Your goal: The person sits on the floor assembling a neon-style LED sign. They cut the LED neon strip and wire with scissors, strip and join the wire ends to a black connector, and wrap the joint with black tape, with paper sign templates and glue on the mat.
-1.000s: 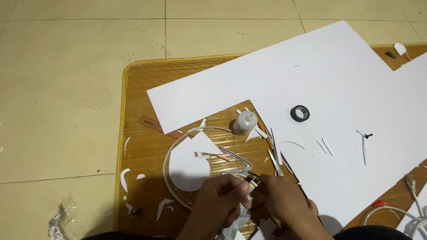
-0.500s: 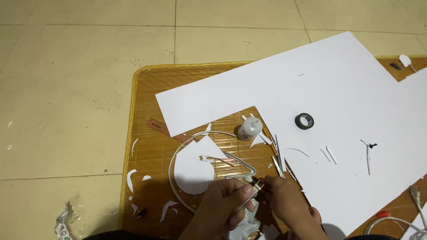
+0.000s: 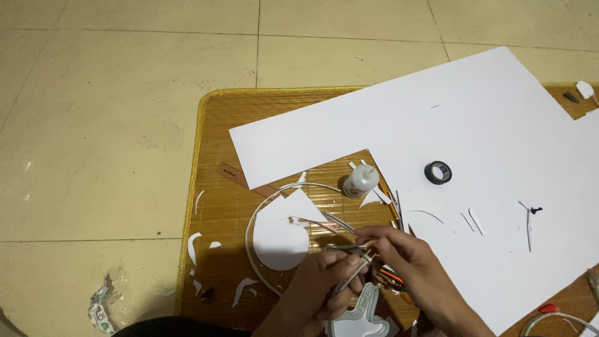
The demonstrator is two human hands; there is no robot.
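Note:
My left hand [image 3: 324,284] and my right hand [image 3: 409,259] meet low in the middle of the view, over a bamboo mat [image 3: 218,187]. Both pinch thin grey wires [image 3: 349,249] and the end of a white curved strip [image 3: 262,212] that loops left over the mat. The left hand also grips a slim metal tool [image 3: 352,274]. Red and orange wire ends [image 3: 390,278] show under the right hand. A white shaped piece [image 3: 359,312] lies just below the hands.
A large white sheet [image 3: 437,137] covers the mat's right side, bearing a black tape roll [image 3: 438,172] and thin paper slivers. A small white glue bottle [image 3: 360,181] lies at the sheet's edge. A cut paper shape [image 3: 281,234] and scraps lie on the mat. Tiled floor surrounds it.
The view has shifted, so everything sits further right in frame. Both hands stay together at the wires, fingers slightly rearranged.

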